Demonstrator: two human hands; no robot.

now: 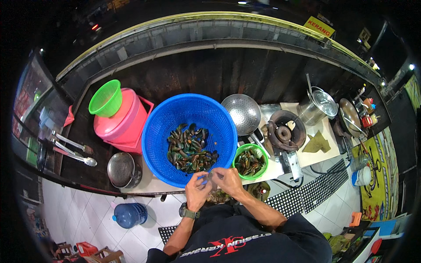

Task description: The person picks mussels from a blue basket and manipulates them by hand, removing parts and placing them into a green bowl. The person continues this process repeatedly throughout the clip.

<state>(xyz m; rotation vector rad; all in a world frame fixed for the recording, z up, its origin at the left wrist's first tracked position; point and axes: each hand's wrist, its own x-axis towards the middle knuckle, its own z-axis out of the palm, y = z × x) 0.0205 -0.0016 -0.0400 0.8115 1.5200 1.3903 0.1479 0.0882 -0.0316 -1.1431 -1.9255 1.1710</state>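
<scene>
Both hands meet at the near rim of a large blue plastic basket (154,111), which holds a heap of green mussels (189,149). My left hand (198,190), with a watch on its wrist, has its fingers bent close to the other hand's fingertips. My right hand (228,180) pinches a small dark object, probably a mussel; its outline is blurred. Right of the blue basket, a small green plastic basket (267,169) holds more mussels. Below my hands, partly hidden by them, lies a pile of shells or scraps (218,197).
A perforated metal skimmer (241,113), a burner (283,133) and a lidded metal pot (317,107) stand to the right. Left are a pink tub (121,121) with a green basket (106,98) on it, a dark pot (122,169) and metal tongs (77,156). A blue water jug (131,215) lies on the floor.
</scene>
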